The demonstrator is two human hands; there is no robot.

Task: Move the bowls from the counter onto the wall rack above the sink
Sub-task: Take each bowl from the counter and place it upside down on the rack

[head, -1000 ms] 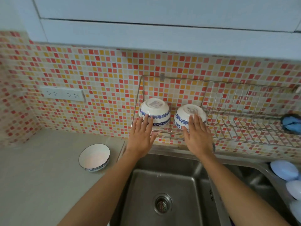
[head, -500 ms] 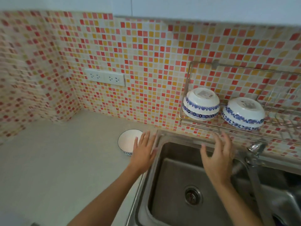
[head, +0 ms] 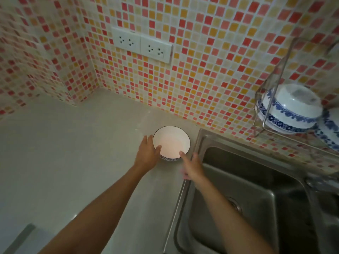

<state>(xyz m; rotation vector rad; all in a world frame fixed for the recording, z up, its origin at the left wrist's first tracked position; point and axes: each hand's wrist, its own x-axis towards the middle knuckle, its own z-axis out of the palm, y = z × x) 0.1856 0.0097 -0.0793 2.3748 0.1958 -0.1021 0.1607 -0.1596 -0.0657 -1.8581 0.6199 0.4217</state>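
A white bowl (head: 171, 141) with a dark rim and blue pattern stands upright on the grey counter (head: 64, 153), just left of the sink. My left hand (head: 147, 153) rests against its left side, thumb over the rim. My right hand (head: 192, 165) reaches in from the right with fingers spread, a fingertip at the bowl's near rim. Neither hand has closed around the bowl. On the wire wall rack (head: 271, 96) at the right, one blue-and-white bowl (head: 291, 109) lies upside down, and a second bowl (head: 330, 127) is cut off by the frame edge.
A steel sink (head: 247, 198) fills the lower right, its rim running beside my right wrist. A double wall socket (head: 142, 45) sits on the mosaic tiles above the counter. The tiled walls meet in a corner at the left.
The view swung left from the rack. Both hands left the racked bowls and moved down-left to the bowl on the counter, which they now touch.
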